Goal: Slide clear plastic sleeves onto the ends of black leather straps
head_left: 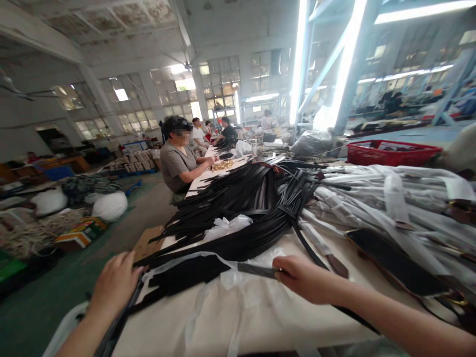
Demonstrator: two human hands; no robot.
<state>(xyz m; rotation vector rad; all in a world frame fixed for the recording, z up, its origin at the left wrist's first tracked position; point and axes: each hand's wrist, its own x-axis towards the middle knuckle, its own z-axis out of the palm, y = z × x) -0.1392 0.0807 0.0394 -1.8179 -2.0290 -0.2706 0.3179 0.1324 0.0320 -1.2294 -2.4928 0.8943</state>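
My right hand (303,277) is closed around a black strap (256,270) above the near part of the table. A strip of translucent white film (189,257) runs leftward from that strap to my left hand (115,277). The left fingers are closed at the table's left edge, where the film meets dark straps; the exact grip is partly hidden. Below the film lie black straps (189,277) with cut ends. Behind them spreads a large bundle of black straps (238,198), gathered toward its right end. Crumpled white film (228,226) rests on it.
White-wrapped straps (357,193) pile up on the right, near a dark flat phone-like object (397,260). A red crate (394,152) stands behind them. A co-worker (182,158) sits at the table's far left beside small gold-coloured pieces (222,165). Sacks (109,206) lie on the floor.
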